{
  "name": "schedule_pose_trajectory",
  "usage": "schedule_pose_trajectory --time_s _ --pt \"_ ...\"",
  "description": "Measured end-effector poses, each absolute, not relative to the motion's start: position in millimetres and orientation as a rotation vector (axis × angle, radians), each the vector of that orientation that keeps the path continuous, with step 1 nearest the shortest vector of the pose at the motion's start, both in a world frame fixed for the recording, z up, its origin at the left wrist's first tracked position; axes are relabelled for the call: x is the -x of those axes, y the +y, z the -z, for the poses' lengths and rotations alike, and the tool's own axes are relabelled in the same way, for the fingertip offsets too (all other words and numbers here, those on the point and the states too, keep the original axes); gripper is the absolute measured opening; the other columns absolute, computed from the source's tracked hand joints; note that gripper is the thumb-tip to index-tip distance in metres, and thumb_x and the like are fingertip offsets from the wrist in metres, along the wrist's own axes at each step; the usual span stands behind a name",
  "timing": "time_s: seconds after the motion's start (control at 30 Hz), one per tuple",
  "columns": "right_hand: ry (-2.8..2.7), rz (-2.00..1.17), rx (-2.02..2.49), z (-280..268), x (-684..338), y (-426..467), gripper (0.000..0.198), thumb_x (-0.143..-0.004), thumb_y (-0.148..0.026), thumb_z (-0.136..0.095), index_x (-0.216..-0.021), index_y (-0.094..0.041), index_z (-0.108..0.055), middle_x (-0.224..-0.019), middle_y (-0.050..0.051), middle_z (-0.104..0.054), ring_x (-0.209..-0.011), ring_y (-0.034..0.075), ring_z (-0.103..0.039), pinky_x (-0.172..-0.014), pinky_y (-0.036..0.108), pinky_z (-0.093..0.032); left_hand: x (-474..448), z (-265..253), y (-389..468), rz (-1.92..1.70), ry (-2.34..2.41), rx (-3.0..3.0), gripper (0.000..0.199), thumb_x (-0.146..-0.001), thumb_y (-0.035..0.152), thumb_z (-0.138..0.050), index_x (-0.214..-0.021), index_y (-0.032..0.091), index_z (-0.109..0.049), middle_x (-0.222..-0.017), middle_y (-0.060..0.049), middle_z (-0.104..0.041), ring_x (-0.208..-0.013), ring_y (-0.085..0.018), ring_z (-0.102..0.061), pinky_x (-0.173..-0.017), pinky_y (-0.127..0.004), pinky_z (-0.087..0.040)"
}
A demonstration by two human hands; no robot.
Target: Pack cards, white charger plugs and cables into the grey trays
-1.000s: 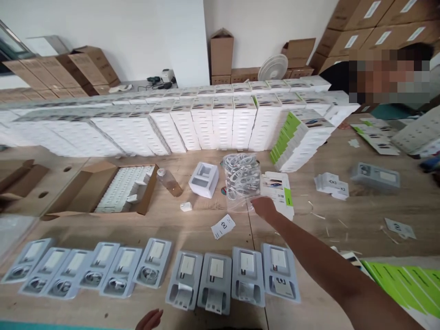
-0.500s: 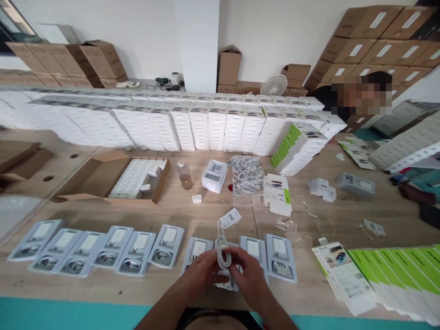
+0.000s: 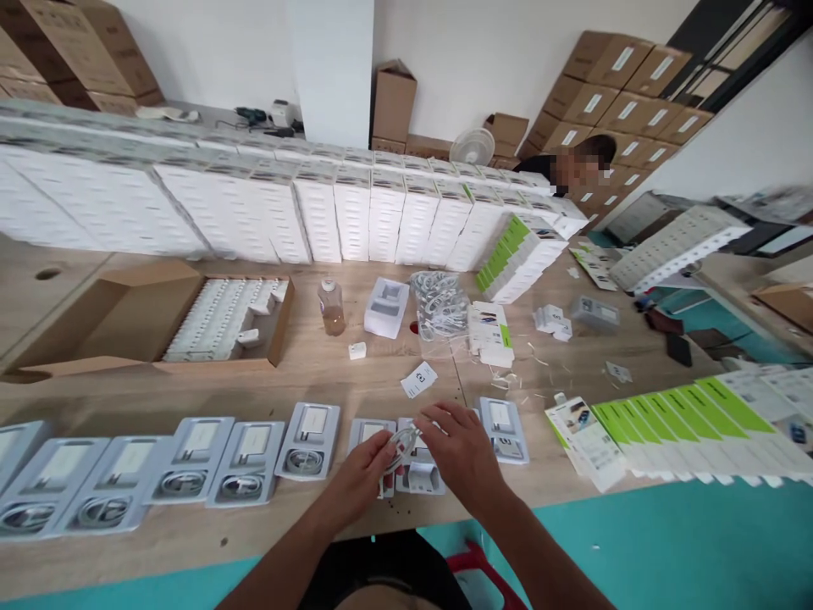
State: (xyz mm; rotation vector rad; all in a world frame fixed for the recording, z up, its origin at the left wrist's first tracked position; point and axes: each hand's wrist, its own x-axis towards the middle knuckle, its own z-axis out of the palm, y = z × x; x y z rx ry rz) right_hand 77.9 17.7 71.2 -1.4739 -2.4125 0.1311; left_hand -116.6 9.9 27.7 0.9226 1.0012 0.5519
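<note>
A coiled white charging cable (image 3: 401,449) is held up over the plastic trays at the table's front. My left hand (image 3: 365,470) grips the coil between thumb and fingers. At the coil's upper right, my right hand (image 3: 462,457) pinches the cable near its end, fingers bent. Below the hands lies a light grey tray (image 3: 420,481), partly covered by them. Just to its right another tray (image 3: 503,430) carries a white block and a printed card. To the left, a tray (image 3: 308,439) contains a white adapter and a coiled cable, as do several more beside it.
An open carton (image 3: 283,330) of white adapters stands at left, near a bottle (image 3: 331,309). Bundled cables (image 3: 439,303) and printed cards (image 3: 419,379) lie mid-table. Green-and-white boxes (image 3: 673,419) line the right; stacked white boxes (image 3: 352,216) form a wall behind. A person is beyond.
The view has turned to the right. My left hand now has the coil at its fingertips, and my right hand has shifted to the coil's upper end.
</note>
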Motion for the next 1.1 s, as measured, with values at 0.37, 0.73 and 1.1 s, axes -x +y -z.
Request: schedule_pose_trajectory --time_s 0.37,0.73,1.1 --pt "-2.26 -0.569 1.912 -70 -56 8 0.011 -0.091 -0.023 -0.05 -0.084 -0.023 -0.058 -0.072 0.001 -0.066 -0.065 0.018 -0.06 -0.058 0.028 -0.033 116 -12 2 -0.367 1.144 -1.433 0.012 -0.094 0.034 -0.036 -0.089 0.024 -0.04 -0.069 0.002 -0.052 -0.064 -0.017 -0.05 -0.062 -0.029 -0.034" --pt "-0.879 -1.675 1.487 -13 -103 -8 0.028 -0.082 -0.046 -0.06 -0.079 -0.019 -0.052 -0.066 0.0 -0.066 -0.05 0.012 -0.06 -0.042 0.02 -0.031 67 -7 -3 -0.366 1.046 -1.344 0.008 -0.09 0.022 -0.036 -0.096 0.021 -0.042 -0.084 0.001 -0.056 -0.078 -0.016 -0.052 -0.07 -0.028 -0.036" --pt "-1.999 -0.622 1.634 -34 -204 15 0.054 -0.073 -0.024 -0.072 -0.126 -0.023 -0.058 -0.129 0.014 -0.055 -0.12 0.033 -0.047 -0.1 0.049 -0.037 -18 -24 -7 -0.313 1.262 -1.682 0.018 -0.094 0.024 -0.033 -0.107 0.024 -0.046 -0.087 -0.002 -0.058 -0.079 -0.019 -0.055 -0.07 -0.03 -0.037"
